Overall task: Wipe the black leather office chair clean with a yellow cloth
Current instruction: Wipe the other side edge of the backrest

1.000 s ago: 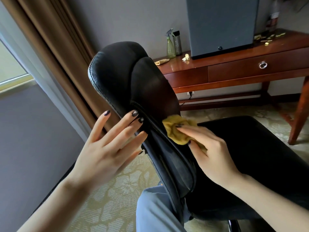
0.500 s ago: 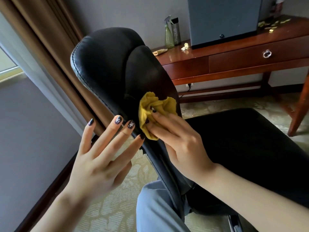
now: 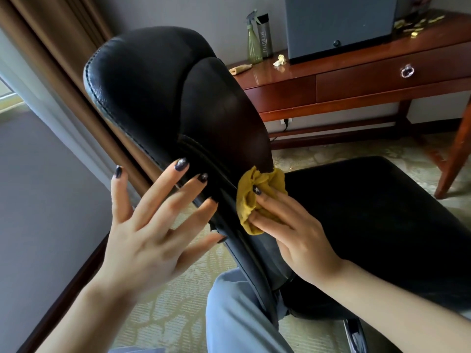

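Right hand (image 3: 293, 240) is dragging the yellow cloth (image 3: 257, 197) down and right versus half a second ago. It's now sitting low on the black leather chair's backrest (image 3: 158, 93), just above the seat (image 3: 369, 212). Right grip is pinching the bunched cloth, fingers curled on it. Left hand (image 3: 153, 225) is staying spread, fingertips bracing the backrest's stitched edge. Behind: wooden table (image 3: 356, 80) carrying a green spray bottle (image 3: 253, 44), a dark bottle (image 3: 265, 36) and a grey box (image 3: 336, 21). Brown curtain (image 3: 63, 47) hanging on the left, patterned carpet (image 3: 165, 314) lying underneath.
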